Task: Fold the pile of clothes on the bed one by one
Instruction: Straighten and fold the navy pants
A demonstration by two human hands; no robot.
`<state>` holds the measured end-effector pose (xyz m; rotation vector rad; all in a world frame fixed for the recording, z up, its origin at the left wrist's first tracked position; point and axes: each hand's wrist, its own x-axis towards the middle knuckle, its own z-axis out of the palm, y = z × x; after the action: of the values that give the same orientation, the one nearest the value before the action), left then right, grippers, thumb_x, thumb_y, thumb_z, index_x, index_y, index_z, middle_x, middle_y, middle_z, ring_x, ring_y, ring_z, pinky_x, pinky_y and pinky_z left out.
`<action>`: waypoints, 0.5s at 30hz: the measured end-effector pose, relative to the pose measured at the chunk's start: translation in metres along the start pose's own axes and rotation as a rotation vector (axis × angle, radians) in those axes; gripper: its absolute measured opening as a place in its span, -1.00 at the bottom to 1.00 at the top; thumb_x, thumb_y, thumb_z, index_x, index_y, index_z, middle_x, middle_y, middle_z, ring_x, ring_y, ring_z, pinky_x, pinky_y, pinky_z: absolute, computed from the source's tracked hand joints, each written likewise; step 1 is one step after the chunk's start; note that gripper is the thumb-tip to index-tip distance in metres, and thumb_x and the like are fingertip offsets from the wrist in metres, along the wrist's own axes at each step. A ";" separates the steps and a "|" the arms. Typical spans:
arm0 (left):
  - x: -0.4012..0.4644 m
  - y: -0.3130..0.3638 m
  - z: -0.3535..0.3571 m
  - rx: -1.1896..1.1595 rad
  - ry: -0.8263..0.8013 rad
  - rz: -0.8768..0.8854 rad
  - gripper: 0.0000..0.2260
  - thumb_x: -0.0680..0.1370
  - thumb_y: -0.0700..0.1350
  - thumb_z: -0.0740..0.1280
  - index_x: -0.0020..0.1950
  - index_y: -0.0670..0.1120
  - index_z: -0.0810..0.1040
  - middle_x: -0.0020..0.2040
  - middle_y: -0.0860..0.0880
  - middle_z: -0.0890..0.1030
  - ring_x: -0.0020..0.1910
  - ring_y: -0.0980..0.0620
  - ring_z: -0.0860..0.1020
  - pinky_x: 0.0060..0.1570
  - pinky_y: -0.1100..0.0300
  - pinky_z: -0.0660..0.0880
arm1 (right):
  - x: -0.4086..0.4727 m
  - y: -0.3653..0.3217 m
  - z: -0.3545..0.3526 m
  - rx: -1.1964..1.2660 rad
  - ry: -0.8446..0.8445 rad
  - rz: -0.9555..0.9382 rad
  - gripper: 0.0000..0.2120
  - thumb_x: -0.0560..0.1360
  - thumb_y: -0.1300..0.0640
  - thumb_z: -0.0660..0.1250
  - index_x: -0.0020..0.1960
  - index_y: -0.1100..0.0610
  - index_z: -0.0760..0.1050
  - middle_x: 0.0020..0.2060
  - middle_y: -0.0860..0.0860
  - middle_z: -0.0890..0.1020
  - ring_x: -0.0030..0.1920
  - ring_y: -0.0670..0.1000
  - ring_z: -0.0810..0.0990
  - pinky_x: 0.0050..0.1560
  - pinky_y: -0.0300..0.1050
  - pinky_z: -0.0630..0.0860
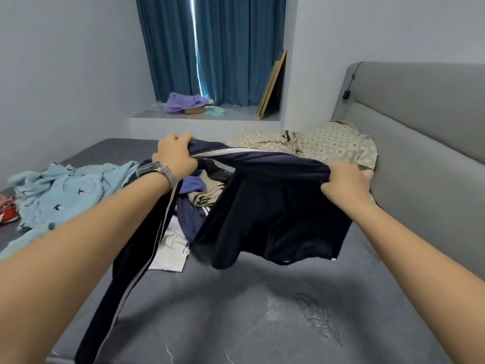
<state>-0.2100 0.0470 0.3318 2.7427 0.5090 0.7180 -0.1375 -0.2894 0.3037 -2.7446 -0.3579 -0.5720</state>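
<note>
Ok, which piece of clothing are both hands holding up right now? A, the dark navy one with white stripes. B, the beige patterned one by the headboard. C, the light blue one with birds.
A: both the left hand and right hand grip the navy garment.

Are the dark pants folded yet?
Not folded. Both hands, left and right, hold the dark pants up, spread above the bed, one leg dangling.

- Bed (262, 324): dark grey sheet, feather print at lower right of frame.
- Light blue bird-print garment (65, 195), left edge.
- Mixed clothes pile (199, 198), centre.
- Beige patterned pillows (336, 145), upper right, against the grey headboard (420, 132).
- Red item (9, 214), far left.
</note>
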 end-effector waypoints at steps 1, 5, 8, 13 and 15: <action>-0.003 -0.006 0.013 0.034 -0.042 -0.037 -0.57 0.43 -0.11 0.38 0.29 0.03 0.42 0.22 -0.19 0.38 0.25 -0.26 0.34 0.20 -0.11 0.39 | 0.000 0.005 0.006 0.013 -0.001 0.029 -0.76 0.35 0.31 0.21 -0.13 0.00 0.48 -0.30 -0.02 0.49 -0.12 0.14 0.47 0.09 0.06 0.24; -0.063 -0.053 0.105 0.038 -0.324 0.043 -0.54 0.44 0.02 0.18 0.33 -0.01 0.45 0.24 -0.20 0.52 0.23 -0.25 0.48 0.20 -0.05 0.42 | -0.041 0.041 0.074 -0.105 -0.159 0.067 -0.62 0.39 0.31 0.23 0.10 -0.06 0.50 0.03 0.03 0.54 0.15 0.15 0.42 0.08 0.07 0.29; -0.134 -0.091 0.177 -0.091 -0.392 -0.210 -0.64 0.54 -0.04 0.11 0.16 -0.11 0.61 0.11 -0.17 0.63 0.13 -0.18 0.56 0.12 0.03 0.46 | -0.106 0.064 0.146 -0.093 -0.375 0.146 -0.56 0.45 0.22 0.23 0.23 -0.18 0.46 0.12 -0.07 0.54 0.21 0.08 0.43 0.09 0.03 0.31; -0.248 -0.068 0.248 -0.482 -0.525 -0.555 -0.70 0.52 -0.25 0.34 0.25 -0.11 0.48 0.19 -0.14 0.58 0.06 0.07 0.60 0.08 0.34 0.43 | -0.193 0.041 0.231 0.064 -0.623 0.388 -0.63 0.55 -0.11 0.17 0.33 -0.37 0.28 0.18 -0.15 0.53 0.25 -0.01 0.42 0.19 0.07 0.25; -0.270 -0.048 0.263 -0.647 -0.609 -0.520 -0.70 0.48 -0.24 0.40 0.13 0.04 0.46 0.14 -0.09 0.60 -0.18 0.33 0.57 -0.08 0.52 0.41 | -0.204 0.020 0.248 0.109 -0.688 0.365 -0.61 0.55 -0.19 0.13 0.36 -0.41 0.21 0.18 -0.13 0.48 0.27 -0.01 0.37 0.26 0.12 0.21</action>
<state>-0.3090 -0.0587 -0.0194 1.9437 0.6549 -0.0916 -0.2273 -0.2566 -0.0035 -2.7181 -0.0237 0.4822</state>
